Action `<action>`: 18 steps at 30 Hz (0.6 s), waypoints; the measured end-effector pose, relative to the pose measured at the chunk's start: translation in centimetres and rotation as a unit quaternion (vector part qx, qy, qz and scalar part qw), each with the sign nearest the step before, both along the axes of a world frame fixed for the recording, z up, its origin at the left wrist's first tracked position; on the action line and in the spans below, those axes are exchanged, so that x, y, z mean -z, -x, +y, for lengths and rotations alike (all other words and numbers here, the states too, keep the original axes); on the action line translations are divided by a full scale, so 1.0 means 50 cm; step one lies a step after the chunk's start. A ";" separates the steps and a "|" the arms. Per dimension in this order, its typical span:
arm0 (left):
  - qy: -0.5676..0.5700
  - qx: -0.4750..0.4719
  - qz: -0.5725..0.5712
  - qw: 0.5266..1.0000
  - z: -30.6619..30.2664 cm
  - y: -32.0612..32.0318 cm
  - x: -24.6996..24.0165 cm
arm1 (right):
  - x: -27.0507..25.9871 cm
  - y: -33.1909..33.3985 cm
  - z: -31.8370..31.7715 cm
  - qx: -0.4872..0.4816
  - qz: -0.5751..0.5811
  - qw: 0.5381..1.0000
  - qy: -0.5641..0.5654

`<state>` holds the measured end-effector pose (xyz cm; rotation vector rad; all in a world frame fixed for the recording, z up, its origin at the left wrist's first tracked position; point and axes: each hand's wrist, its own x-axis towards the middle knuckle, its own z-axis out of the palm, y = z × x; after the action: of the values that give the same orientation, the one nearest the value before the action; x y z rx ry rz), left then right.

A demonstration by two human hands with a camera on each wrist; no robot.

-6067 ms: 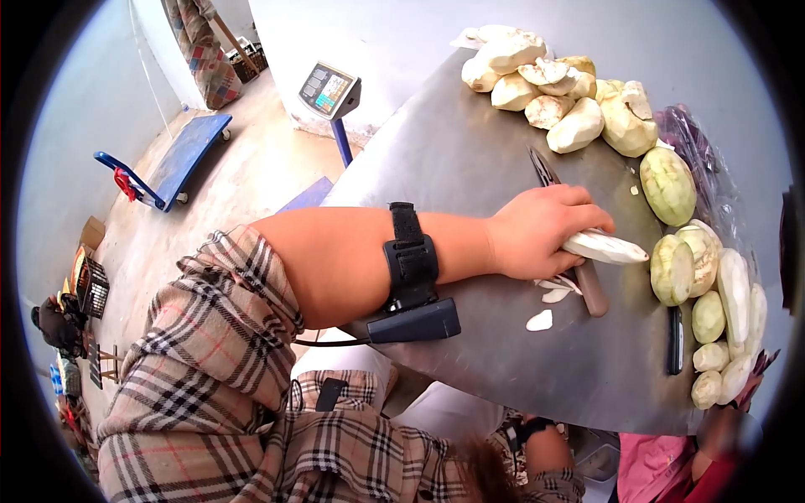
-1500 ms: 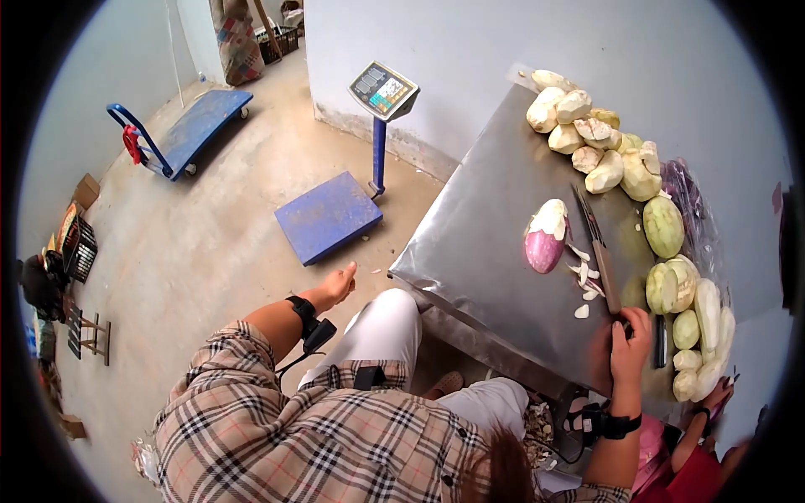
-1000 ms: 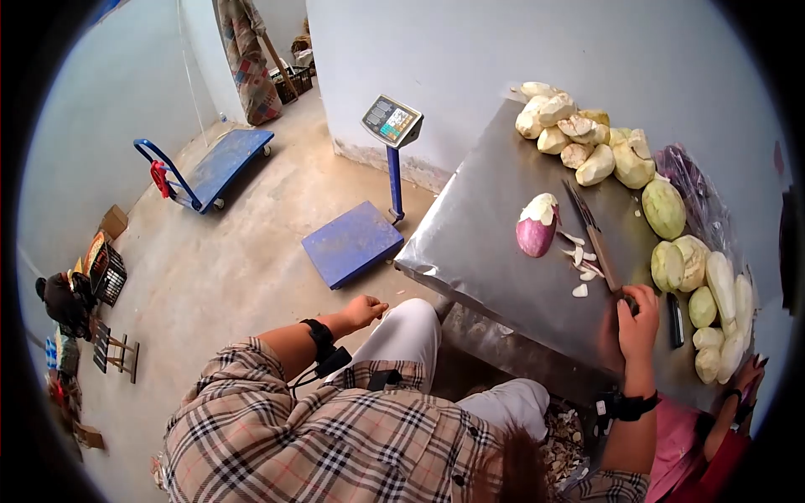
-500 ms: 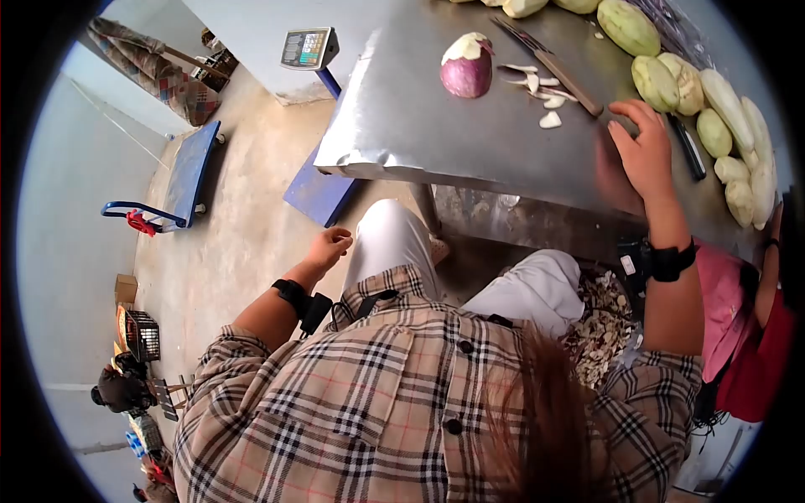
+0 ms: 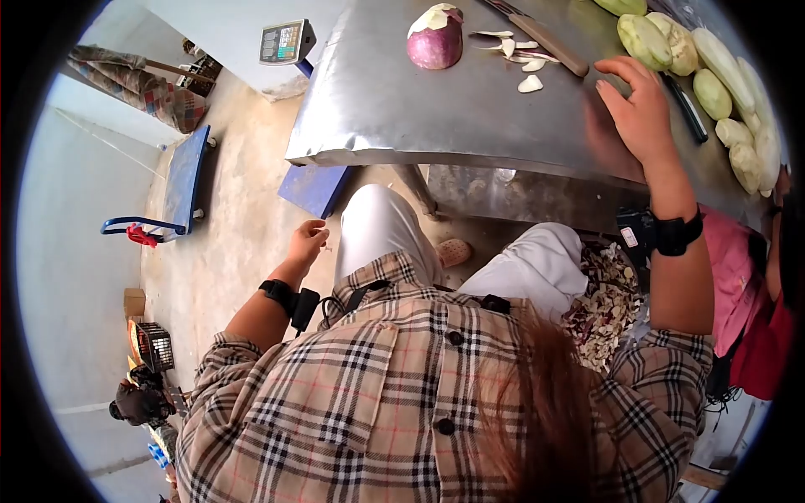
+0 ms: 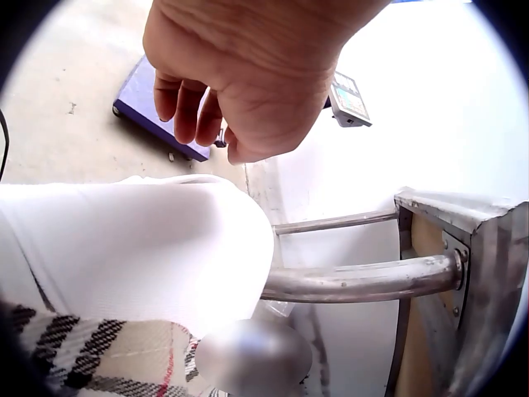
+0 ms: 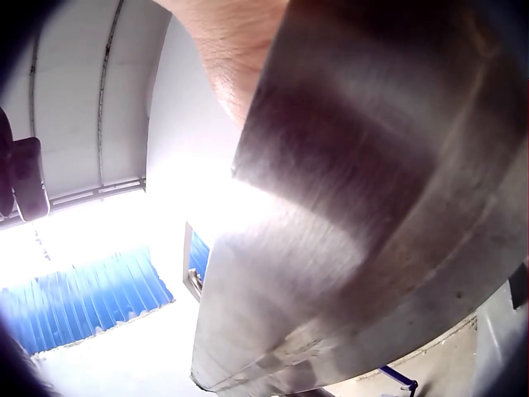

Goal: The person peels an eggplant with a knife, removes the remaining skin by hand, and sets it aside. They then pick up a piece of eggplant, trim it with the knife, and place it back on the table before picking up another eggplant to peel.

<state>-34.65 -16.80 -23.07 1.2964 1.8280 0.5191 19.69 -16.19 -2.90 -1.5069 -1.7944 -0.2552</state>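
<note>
Head view: right hand [image 5: 641,109] rests on table [image 5: 419,117]; peelings [image 5: 599,314] fill bin [image 5: 639,314].

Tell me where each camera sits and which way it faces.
Head: on the head, facing down over plaid shirt and white trousers to the steel table, right hand resting on it, left hand beside the knee.
Left wrist: under the wrist, facing past the loosely curled left hand to floor and table frame.
Right wrist: under the wrist, skimming the tabletop; only a bit of that hand shows.
Shared: head and left-wrist views both show the weighing scale.
</note>
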 end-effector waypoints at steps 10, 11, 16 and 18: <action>0.037 0.009 -0.029 0.999 -0.008 -0.007 0.029 | -0.010 0.013 -0.003 0.017 0.031 0.999 0.031; 0.041 0.012 -0.032 0.999 -0.008 -0.007 0.034 | -0.011 0.014 -0.004 0.019 0.031 0.999 0.036; 0.052 0.031 -0.033 0.998 -0.003 -0.013 0.054 | -0.015 0.013 -0.004 0.014 0.030 0.998 0.057; 0.065 0.037 -0.031 0.997 -0.005 -0.018 0.065 | -0.015 0.016 -0.007 0.013 0.036 0.997 0.060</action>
<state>-33.74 -17.04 -26.32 1.2412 1.7269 0.3910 18.87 -16.52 -2.15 -1.6027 -1.7608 -0.1050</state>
